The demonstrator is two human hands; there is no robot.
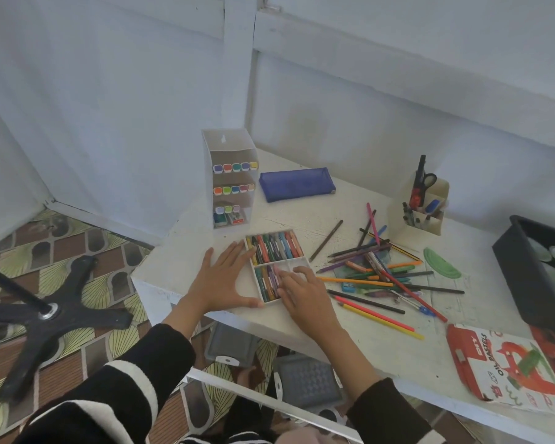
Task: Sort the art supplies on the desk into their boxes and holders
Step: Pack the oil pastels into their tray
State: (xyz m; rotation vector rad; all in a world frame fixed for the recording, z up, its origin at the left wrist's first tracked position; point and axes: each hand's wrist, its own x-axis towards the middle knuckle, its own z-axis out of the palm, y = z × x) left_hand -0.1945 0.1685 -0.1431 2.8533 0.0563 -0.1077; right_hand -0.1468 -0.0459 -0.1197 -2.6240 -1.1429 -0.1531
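A white pastel tray (302, 259) lies near the desk's left front corner, its far row full of oil pastels (274, 246) and its near row partly filled. My left hand (222, 277) lies flat against the tray's left side, fingers straight, thumb along the near edge. My right hand (303, 291) rests over the near row with its fingertips on the pastels there; whether it pinches one is hidden. A loose heap of coloured pencils and pens (377, 274) lies to the right of the tray.
A clear marker rack (231, 177) stands behind the tray beside a blue pencil case (297, 184). A cream desk organiser (422, 205) holds scissors. Right: green protractor (441, 262), black bin (532, 274), red oil-pastel box lid (507, 363). Chair base (50, 310) on the floor.
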